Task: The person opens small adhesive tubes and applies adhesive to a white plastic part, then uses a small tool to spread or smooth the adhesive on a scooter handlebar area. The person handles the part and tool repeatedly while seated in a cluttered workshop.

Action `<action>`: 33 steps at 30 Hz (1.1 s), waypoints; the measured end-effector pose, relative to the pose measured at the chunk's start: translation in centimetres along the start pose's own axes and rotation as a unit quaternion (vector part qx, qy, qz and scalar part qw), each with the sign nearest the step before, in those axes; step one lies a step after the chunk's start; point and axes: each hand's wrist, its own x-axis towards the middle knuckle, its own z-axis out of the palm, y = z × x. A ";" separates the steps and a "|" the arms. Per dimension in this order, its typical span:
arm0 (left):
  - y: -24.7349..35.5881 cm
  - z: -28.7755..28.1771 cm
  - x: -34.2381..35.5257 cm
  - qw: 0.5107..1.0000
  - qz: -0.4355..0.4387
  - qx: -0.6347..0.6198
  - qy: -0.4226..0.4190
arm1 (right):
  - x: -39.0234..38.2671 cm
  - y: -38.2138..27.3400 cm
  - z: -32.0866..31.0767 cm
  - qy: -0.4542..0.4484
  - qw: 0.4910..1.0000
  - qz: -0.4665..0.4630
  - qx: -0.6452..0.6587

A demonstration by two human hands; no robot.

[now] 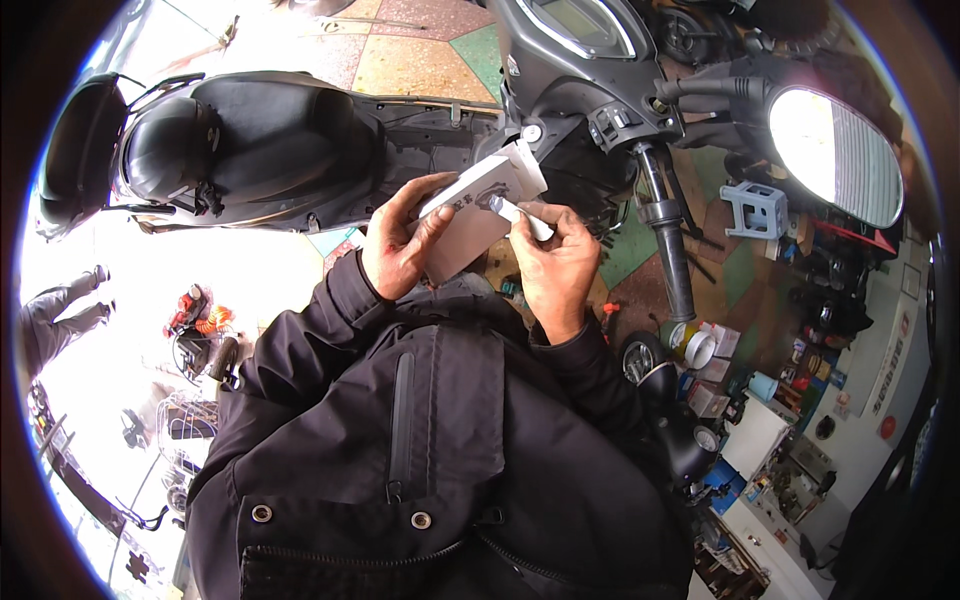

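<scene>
A white cardboard box (464, 240) with a printed picture is in my left hand (398, 240), thumb on its face and fingers behind its edge. The box is tilted, and a flap stands up at its far right end. My right hand (556, 262) is closed on a small white piece (528, 220) against the right side of the box; I cannot tell whether it is separate or part of the box. Just beyond both hands stands a black scooter (425, 140), its footboard area behind the box.
The scooter's seat (285, 125) lies to the left, its handlebar grip (676, 275) and round mirror (835, 155) to the right. A grey-blue stool (755, 210) stands on the tiled floor. Cluttered shelves and a white cabinet (752, 440) fill the right. Someone's legs (65, 310) show at far left.
</scene>
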 end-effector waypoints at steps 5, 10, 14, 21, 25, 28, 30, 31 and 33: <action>-0.2 0.0 0.1 1.000 0.005 0.012 0.004 | -0.2 -0.3 0.5 -0.013 1.000 0.009 0.007; -0.4 0.1 0.4 1.000 -0.012 0.006 0.022 | 0.1 -1.6 0.0 -0.041 0.993 0.068 0.082; -0.2 0.0 0.5 0.999 -0.036 -0.018 0.036 | 0.7 -1.2 -0.7 -0.011 0.994 0.061 0.091; -0.3 0.5 0.6 0.999 0.013 -0.001 0.031 | 0.4 0.6 -0.6 -0.002 0.998 0.027 0.064; -0.2 0.8 0.4 0.999 0.019 0.012 0.023 | 0.0 0.3 0.0 -0.011 0.998 0.038 0.047; -0.3 0.9 0.4 0.999 0.017 0.021 0.023 | -0.3 -0.3 0.2 -0.029 0.997 0.052 0.039; -0.3 0.9 0.4 0.999 0.016 0.023 0.025 | -0.2 -0.3 0.1 -0.042 0.997 0.042 0.055; -0.3 0.8 0.4 0.999 0.015 0.024 0.025 | -0.1 -0.1 -0.1 -0.032 0.997 0.035 0.067; -0.2 0.8 0.4 0.999 0.012 0.020 0.024 | 0.5 0.4 -0.6 -0.012 0.996 0.021 0.090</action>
